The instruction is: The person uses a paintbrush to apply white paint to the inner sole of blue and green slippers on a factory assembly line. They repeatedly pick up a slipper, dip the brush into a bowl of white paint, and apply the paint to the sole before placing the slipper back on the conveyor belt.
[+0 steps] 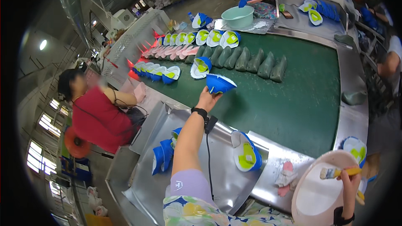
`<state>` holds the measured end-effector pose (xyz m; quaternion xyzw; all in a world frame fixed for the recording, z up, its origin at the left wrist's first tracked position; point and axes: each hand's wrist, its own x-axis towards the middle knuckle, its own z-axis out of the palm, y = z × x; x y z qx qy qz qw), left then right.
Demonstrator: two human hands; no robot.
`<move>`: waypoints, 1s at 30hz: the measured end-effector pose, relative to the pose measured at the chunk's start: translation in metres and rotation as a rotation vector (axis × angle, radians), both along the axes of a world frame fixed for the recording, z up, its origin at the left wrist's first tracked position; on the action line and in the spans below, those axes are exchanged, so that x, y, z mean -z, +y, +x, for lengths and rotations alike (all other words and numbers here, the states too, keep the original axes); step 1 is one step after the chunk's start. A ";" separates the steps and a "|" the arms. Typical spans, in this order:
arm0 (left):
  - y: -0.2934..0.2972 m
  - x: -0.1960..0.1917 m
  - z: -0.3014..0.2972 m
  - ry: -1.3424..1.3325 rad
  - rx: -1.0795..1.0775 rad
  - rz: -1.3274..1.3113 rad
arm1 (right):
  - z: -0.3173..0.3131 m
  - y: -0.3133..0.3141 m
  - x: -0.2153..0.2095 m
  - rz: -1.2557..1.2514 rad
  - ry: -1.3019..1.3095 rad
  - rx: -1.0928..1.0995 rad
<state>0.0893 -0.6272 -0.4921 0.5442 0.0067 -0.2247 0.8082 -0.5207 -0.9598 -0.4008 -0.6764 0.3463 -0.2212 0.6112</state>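
Note:
My left hand (209, 98) reaches out over the green conveyor belt (310, 100), its fingers closed on a blue shoe upper (220, 83) with a white edge. At the lower right, my right hand (351, 183) grips a paintbrush (335, 173) with a yellow handle and pale bristles. The brush is above a pale pink basin (299, 184) of white liquid. Another blue-and-white upper (246, 152) with a lime green lining lies on the metal tray (201, 167) below the belt. More blue uppers (163, 157) rest beside my left forearm, partly hidden by it.
Dark grey-green shoe lasts (243, 60), pink insole-like pieces (173, 52) and rows of uppers (202, 37) line the belt. A person in red (98, 119) sits at left; across the belt, another holds a blue piece beside a green basin (238, 18). A rag (287, 175) lies near my basin.

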 end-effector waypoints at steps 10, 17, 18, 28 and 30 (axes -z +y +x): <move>0.051 -0.022 0.026 -0.317 -0.375 0.811 | 0.005 -0.006 0.020 -0.146 0.113 0.008; 0.050 -0.050 -0.181 -0.923 0.406 0.796 | 0.002 0.013 0.008 -0.088 0.092 -0.082; 0.047 -0.040 -0.208 -1.089 0.332 0.806 | -0.003 0.016 0.002 -0.079 0.083 -0.080; -0.011 0.003 -0.341 -0.698 0.233 0.831 | -0.031 0.024 0.001 -0.391 0.250 -0.291; 0.014 -0.033 -0.342 -0.190 0.240 0.112 | -0.035 0.020 0.002 -0.522 0.254 -0.311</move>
